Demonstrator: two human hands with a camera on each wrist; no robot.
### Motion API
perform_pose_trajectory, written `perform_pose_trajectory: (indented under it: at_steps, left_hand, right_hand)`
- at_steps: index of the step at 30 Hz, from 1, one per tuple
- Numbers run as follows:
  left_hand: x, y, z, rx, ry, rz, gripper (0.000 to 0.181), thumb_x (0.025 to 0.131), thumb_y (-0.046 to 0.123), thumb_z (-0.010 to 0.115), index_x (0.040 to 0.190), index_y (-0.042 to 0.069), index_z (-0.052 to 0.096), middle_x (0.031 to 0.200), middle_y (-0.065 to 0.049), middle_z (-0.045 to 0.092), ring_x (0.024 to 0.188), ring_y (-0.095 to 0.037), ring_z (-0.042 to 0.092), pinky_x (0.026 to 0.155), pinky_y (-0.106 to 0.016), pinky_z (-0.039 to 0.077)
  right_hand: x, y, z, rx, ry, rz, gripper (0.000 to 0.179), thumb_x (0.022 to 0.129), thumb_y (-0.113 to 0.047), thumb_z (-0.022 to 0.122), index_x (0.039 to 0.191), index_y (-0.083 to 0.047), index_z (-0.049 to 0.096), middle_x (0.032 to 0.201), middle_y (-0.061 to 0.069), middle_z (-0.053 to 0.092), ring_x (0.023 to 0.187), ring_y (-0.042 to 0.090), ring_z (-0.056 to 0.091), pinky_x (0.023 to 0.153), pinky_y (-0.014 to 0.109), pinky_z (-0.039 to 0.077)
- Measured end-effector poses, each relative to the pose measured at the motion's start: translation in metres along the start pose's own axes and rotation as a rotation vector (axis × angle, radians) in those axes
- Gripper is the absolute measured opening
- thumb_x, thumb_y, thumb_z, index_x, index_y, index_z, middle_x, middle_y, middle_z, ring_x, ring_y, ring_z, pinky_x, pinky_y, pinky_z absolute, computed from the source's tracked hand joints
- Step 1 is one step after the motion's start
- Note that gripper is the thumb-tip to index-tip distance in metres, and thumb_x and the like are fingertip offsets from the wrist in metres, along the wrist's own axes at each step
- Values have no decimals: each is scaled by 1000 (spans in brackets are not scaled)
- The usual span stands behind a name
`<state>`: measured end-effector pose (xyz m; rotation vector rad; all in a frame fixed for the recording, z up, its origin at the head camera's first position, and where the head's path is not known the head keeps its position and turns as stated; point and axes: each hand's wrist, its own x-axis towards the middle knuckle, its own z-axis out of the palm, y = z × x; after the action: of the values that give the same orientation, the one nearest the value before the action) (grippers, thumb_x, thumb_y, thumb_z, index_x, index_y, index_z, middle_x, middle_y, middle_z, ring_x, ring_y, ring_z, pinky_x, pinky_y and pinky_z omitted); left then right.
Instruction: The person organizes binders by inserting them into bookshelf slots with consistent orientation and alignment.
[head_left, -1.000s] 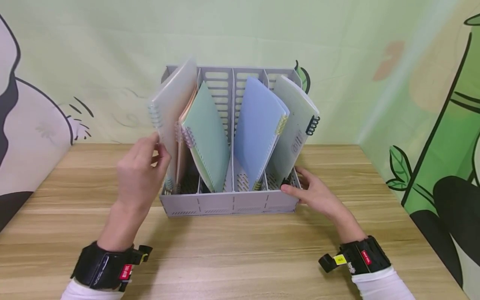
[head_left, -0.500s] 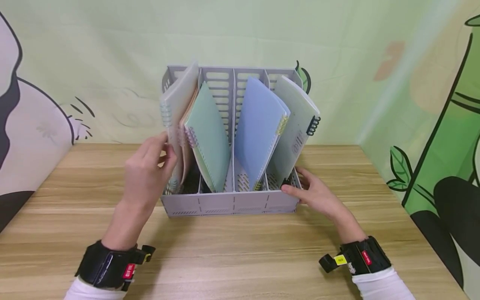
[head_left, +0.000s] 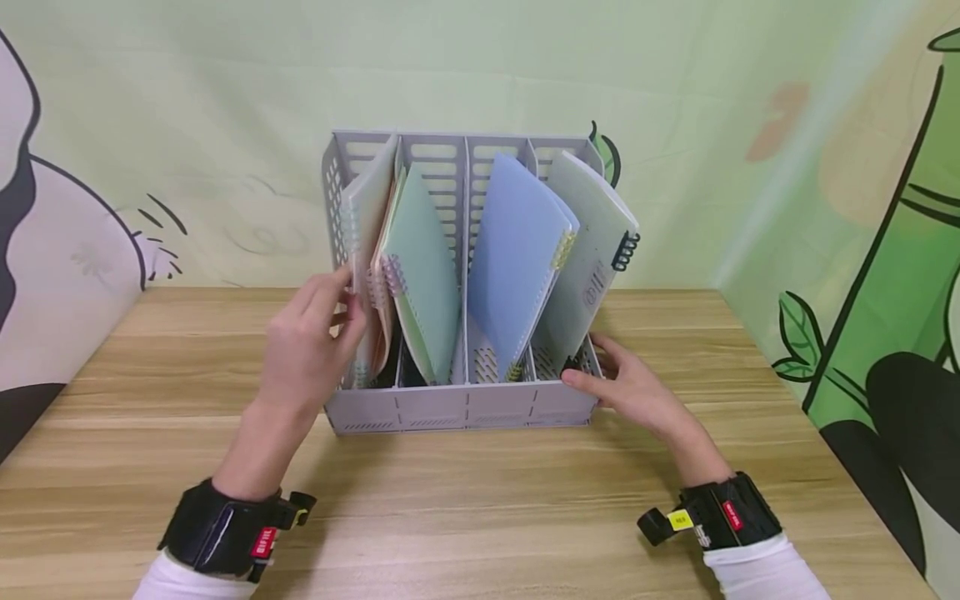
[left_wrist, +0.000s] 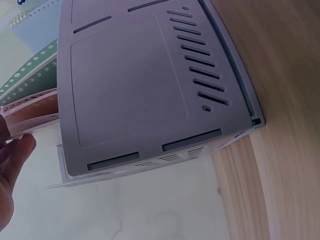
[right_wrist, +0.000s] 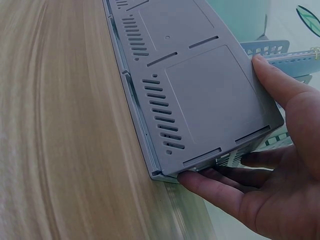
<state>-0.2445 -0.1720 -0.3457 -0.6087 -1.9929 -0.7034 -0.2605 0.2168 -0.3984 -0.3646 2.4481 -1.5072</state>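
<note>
A grey file rack (head_left: 435, 408) with upright dividers stands on the table. My left hand (head_left: 306, 346) pinches the front edge of a translucent, pale spiral notebook (head_left: 369, 204) in the leftmost compartment. A pinkish spiral notebook (head_left: 383, 321) is just right of it, in the same compartment. One compartment over, a green spiral notebook (head_left: 426, 275) leans. With thumb on the front lip and fingers along the side, my right hand (right_wrist: 280, 187) grips the rack's front right corner. The left wrist view shows only part of my left hand (left_wrist: 11, 167), at its edge.
A blue spiral notebook (head_left: 516, 242) leans in the third compartment. In the rightmost one leans a pale grey-green notebook (head_left: 581, 250) with a black coil. Wooden tabletop (head_left: 480, 517) extends in front of the rack, and a printed green backdrop (head_left: 480, 67) hangs behind.
My left hand has moved right with the translucent notebook, bringing it inside the rack's left wall. The pinkish and green notebooks have shifted slightly right. My right hand has stayed put.
</note>
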Motion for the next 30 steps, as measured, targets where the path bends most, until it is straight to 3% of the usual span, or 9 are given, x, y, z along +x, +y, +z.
perform_pose_trajectory:
  at_steps: [8, 19, 30]
  left_hand:
    - [0, -2, 2, -22, -46, -44, 48, 88, -15, 65, 135, -8, 59, 109, -22, 67, 90, -29, 70, 73, -31, 62]
    - [-4, -3, 5, -82, -138, -60, 58, 89, -14, 66, 145, -4, 52, 117, -21, 66, 97, -28, 69, 73, -25, 60]
    - [-7, -7, -1, -188, -214, -104, 61, 92, -8, 65, 150, -2, 46, 125, -20, 61, 109, -32, 64, 77, -32, 61]
  right_hand:
    - [0, -1, 1, 2, -1, 5, 95, 97, -37, 72, 163, -2, 14, 151, 35, 41, 132, 44, 50, 93, 49, 56]
    - [0, 1, 1, 8, -4, -3, 95, 97, -37, 72, 164, -3, 14, 151, 35, 40, 132, 44, 50, 92, 49, 57]
    - [1, 1, 1, -5, -7, -10, 95, 97, -39, 72, 163, -2, 15, 150, 35, 41, 130, 44, 52, 91, 50, 57]
